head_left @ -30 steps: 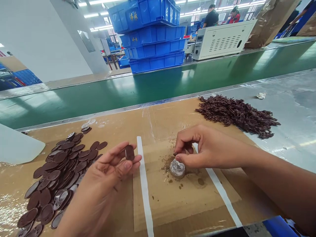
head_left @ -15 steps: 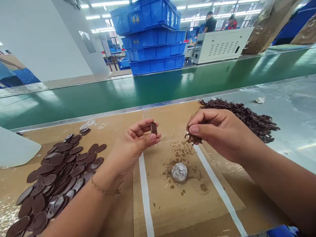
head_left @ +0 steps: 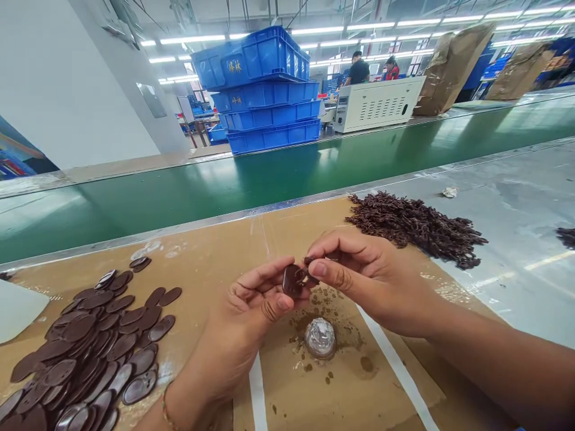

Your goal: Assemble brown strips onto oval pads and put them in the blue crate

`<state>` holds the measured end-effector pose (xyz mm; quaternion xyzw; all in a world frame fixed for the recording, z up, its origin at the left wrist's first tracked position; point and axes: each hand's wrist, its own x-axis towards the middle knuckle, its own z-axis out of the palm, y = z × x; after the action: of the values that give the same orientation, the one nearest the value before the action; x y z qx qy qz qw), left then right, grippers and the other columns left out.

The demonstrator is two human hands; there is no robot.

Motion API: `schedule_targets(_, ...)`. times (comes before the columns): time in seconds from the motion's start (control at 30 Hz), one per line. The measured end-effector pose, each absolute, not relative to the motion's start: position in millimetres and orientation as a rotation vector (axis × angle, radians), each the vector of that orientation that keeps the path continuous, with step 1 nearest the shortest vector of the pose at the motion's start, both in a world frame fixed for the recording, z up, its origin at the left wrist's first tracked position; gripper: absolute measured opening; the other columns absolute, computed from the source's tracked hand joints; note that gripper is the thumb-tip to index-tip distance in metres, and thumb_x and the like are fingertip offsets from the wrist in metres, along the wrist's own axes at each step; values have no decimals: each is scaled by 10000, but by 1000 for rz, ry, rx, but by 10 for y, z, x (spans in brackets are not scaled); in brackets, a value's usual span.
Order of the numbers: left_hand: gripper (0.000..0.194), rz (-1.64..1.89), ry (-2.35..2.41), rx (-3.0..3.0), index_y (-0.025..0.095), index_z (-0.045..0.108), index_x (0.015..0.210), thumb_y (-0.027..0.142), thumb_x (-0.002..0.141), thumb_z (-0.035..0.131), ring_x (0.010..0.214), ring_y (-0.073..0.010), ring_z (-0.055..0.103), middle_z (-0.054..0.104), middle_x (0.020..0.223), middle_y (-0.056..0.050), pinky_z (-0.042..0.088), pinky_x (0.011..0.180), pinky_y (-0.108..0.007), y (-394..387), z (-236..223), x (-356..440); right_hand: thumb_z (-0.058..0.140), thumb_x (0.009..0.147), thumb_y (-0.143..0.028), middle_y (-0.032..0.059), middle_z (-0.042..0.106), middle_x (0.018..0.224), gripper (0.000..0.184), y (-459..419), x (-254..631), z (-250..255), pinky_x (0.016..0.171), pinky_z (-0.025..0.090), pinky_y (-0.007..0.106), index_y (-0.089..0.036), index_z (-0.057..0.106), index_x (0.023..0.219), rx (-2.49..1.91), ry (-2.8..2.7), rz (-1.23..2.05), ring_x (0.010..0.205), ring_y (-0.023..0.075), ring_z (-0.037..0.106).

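My left hand (head_left: 251, 314) pinches a dark brown oval disc (head_left: 291, 281) between thumb and fingers, its flat face turned partly to the right. My right hand (head_left: 377, 281) grips a small dark brown branching piece (head_left: 302, 274), which meets the disc's right side; the fingers hide most of it. Below the hands, a round lump with a whitish, shiny top (head_left: 320, 335) sits on the brown sheet, ringed by brown spots. A heap of similar oval discs (head_left: 85, 338) lies to the left. At the right rear is a pile of thin, branching dark brown pieces (head_left: 408, 221).
Two white strips (head_left: 390, 350) run along the brown sheet (head_left: 341, 389). Beyond the table edge lies a green conveyor belt (head_left: 188, 191). Stacked blue crates (head_left: 269, 108) and a cream machine housing (head_left: 377, 105) stand behind it, with two people farther back.
My hands have come together, bringing the right hand's branching piece against the disc. The disc has turned to show more of its face. The camera view has tilted up slightly.
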<state>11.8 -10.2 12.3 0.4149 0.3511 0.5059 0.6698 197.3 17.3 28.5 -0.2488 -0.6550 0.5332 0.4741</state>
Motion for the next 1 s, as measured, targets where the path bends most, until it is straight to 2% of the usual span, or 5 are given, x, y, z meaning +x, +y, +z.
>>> schedule_targets(0.23,342,1115,864,931,252,754,1054,227,720,825,933,-158,715,772,1071,-37,564,858,-234,-120,113,120,643,909,-250,-1,707,822,71,153,1972,317,696,553,218,-179,640,901,-681,-1723,1291,757,112,674)
schedule_targets(0.4,322,1105,895,962,268,760,1036,226,723,822,931,-157,713,776,1059,-28,558,872,-250,-98,101,113,657,898,-246,-16,709,834,61,148,1961,298,683,543,194,-188,641,905,-711,-1713,1275,753,98,675)
schedule_targets(0.73,379,1065,933,1039,221,738,1101,251,730,810,1038,-242,671,752,1102,-75,512,971,-382,-118,117,70,658,891,-241,-1,723,840,52,143,1983,291,639,526,199,-191,653,905,-779,-1768,1238,759,117,681)
schedule_targets(1.0,326,1048,925,1077,228,743,1076,250,754,790,1054,-243,669,745,1134,-70,517,953,-368,-92,120,99,682,865,-239,1,727,840,56,142,1954,276,630,533,205,-201,664,902,-801,-1738,1279,762,130,692)
